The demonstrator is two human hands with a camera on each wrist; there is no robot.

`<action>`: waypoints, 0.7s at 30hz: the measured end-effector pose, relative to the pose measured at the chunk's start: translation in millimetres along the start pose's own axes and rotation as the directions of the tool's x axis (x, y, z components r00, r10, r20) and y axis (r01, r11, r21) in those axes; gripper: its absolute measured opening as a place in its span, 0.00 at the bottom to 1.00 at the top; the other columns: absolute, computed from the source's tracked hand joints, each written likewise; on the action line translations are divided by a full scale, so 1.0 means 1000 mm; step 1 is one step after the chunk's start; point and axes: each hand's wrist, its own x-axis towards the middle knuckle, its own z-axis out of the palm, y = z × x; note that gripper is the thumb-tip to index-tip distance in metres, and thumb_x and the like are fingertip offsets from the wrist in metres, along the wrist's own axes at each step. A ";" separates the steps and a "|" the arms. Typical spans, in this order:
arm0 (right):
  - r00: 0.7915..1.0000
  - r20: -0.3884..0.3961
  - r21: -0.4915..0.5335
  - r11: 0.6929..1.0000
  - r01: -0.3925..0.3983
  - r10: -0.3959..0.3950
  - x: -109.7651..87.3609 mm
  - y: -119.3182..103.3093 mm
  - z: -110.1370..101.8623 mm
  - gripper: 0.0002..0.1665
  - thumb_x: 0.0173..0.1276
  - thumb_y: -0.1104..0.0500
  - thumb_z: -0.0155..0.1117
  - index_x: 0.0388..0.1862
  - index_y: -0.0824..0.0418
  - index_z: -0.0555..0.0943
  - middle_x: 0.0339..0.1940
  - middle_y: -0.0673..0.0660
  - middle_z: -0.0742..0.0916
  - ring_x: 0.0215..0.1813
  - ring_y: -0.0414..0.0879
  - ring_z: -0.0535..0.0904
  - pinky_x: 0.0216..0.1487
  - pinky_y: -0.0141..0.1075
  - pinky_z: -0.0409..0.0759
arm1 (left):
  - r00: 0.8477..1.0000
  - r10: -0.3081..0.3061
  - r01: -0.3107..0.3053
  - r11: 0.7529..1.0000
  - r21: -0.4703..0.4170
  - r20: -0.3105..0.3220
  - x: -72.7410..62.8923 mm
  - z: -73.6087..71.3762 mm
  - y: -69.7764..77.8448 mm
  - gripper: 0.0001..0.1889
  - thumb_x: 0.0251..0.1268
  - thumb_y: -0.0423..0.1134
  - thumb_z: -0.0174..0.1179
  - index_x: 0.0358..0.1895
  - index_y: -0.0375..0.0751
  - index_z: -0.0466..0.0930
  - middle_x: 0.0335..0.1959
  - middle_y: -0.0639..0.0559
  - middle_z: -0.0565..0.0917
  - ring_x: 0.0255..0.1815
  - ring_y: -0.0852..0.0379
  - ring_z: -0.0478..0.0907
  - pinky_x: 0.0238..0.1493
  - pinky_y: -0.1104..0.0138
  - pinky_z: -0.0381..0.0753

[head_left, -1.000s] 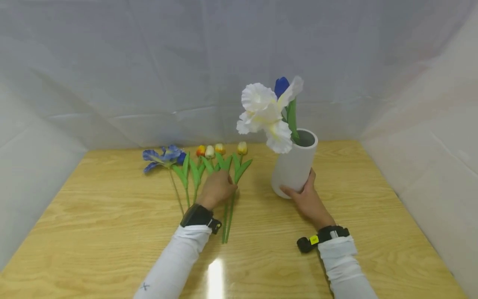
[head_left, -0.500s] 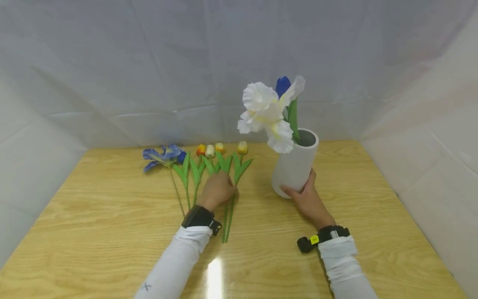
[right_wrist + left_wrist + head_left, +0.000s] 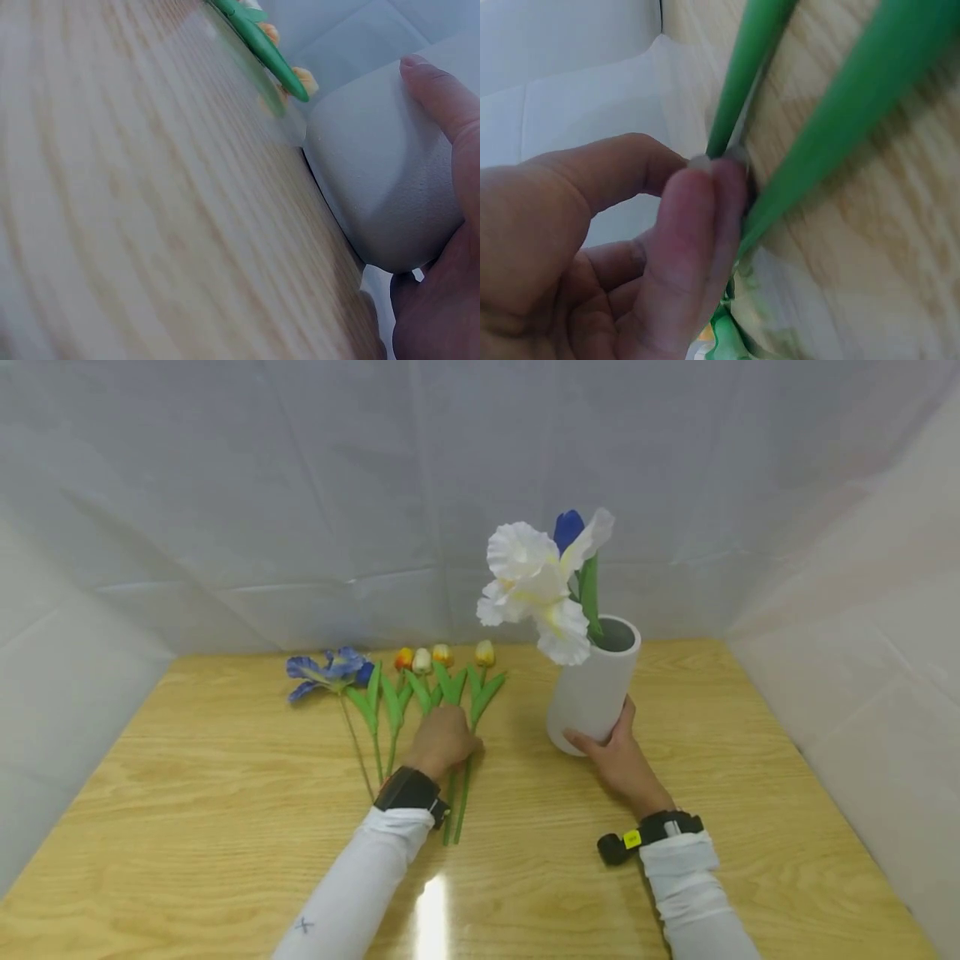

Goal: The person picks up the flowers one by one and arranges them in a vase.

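Note:
In the head view my left hand (image 3: pixel 442 742) is low over the table, amid a row of artificial tulips. Its thumb and fingertips pinch a green tulip stem (image 3: pixel 742 82), as the left wrist view shows; a second stem (image 3: pixel 832 142) runs beside it, outside the fingers. On the right, my right hand (image 3: pixel 621 767) grips the lower part of a white vase (image 3: pixel 596 693), thumb on the near side. A large white iris (image 3: pixel 532 581) and a blue tulip (image 3: pixel 568 529) stand in the vase. The hand hides part of the stems.
A blue-violet iris (image 3: pixel 330 672) lies left of the tulips. Several tulip heads, among them a yellow one (image 3: pixel 484 652) and an orange-red one (image 3: pixel 403 659), point toward the back wall (image 3: pixel 375 527). The wooden table (image 3: pixel 225 827) ends at that wall.
My left hand has shifted slightly right, and the lower ends of the two right-hand stems have spread a little apart. The right hand and vase have hardly moved.

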 end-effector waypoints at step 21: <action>1.000 0.001 -0.007 1.000 -0.007 0.007 -0.001 0.000 -0.001 0.64 0.60 0.41 0.68 0.74 0.47 0.29 0.70 0.67 0.57 0.70 0.60 0.55 0.68 0.56 0.52 | 0.992 0.048 -0.076 0.963 -0.258 -0.113 -0.008 -0.023 0.002 0.06 0.55 0.38 0.62 0.27 0.40 0.83 0.16 0.51 0.82 0.19 0.56 0.80 0.22 0.67 0.74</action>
